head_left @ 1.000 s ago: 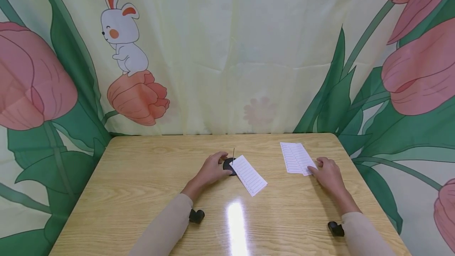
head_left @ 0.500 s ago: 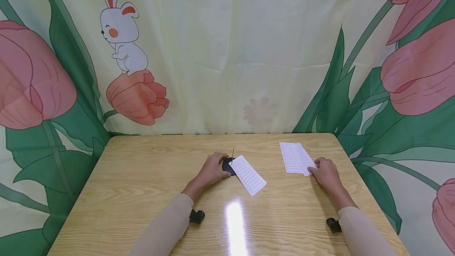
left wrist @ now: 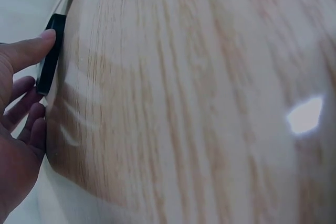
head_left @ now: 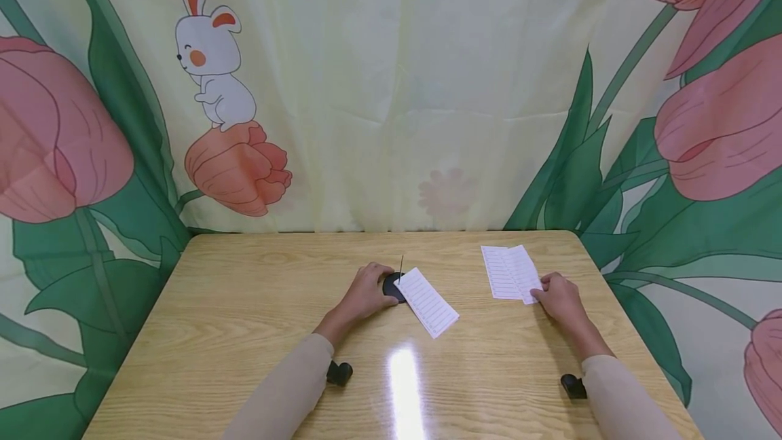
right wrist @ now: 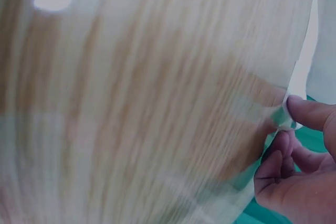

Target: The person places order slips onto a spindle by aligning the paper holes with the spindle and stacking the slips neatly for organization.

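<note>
My left hand point(head_left: 366, 290) holds the round black base point(head_left: 389, 288) of a bill spike between thumb and fingers. The left wrist view shows the thumb on the edge of this base point(left wrist: 51, 59). A thin spike point(head_left: 401, 265) rises upright from it. One corner of a printed white paper slip point(head_left: 427, 304) lies at the spike; whether it is pierced is too small to tell. Toward the back right, my right hand point(head_left: 562, 299) pinches the near corner of a second printed slip point(head_left: 523, 270). That slip partly overlaps another one point(head_left: 499, 273) on the table.
The wooden table point(head_left: 275, 277) ends at a printed curtain point(head_left: 366, 121) with tulips and a rabbit. Bright glare point(head_left: 406, 386) lies on the tabletop near the front. Small black devices point(head_left: 339, 373) sit at both wrists.
The pinched slip has shifted and turned slightly at the right, and its near corner appears a little raised. My left hand and the bill spike stay in place.
</note>
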Demonstrator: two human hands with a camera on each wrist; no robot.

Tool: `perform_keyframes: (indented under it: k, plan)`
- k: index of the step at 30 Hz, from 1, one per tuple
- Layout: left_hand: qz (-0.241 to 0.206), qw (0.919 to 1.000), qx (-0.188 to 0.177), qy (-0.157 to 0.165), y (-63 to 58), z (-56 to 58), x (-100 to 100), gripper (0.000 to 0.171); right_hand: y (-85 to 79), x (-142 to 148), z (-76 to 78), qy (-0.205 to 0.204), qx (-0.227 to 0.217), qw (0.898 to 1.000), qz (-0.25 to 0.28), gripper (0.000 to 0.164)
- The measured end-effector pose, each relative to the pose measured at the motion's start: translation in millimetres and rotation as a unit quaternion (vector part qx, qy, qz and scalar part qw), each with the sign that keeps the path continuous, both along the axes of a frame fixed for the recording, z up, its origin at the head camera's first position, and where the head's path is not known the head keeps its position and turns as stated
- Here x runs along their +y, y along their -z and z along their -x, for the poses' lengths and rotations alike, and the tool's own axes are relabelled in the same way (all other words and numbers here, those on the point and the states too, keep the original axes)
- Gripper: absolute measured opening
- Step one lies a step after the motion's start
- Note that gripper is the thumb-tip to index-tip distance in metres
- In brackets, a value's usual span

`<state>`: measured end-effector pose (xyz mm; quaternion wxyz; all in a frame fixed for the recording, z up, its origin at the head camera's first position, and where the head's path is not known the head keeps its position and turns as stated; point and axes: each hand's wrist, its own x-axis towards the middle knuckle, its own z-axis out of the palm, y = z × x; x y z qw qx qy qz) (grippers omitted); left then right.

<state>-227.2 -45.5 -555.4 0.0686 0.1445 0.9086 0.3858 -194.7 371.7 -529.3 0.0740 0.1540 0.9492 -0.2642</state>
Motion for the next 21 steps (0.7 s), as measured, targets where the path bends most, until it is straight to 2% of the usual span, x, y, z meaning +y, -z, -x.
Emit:
perform_keyframes:
  k: [9, 15, 21]
  plan:
    - [-0.004, 1.0, -0.005, -0.004, -3.1, -2.3, 1.0, 0.06, -2.2, 1.8, -3.0, -0.004, 0.001, 1.0, -0.003, 0.032]
    - [0.001, 1.0, -0.004, -0.001, -3.8, -2.7, 0.7, 0.06, -4.9, 1.4, -5.6, 0.009, -0.005, 1.0, 0.012, 0.032]
    - [-0.002, 1.0, -0.005, -0.004, -3.0, -2.6, 0.9, 0.06, -5.3, 3.7, -5.7, -0.005, 0.009, 1.0, -0.002, 0.037]
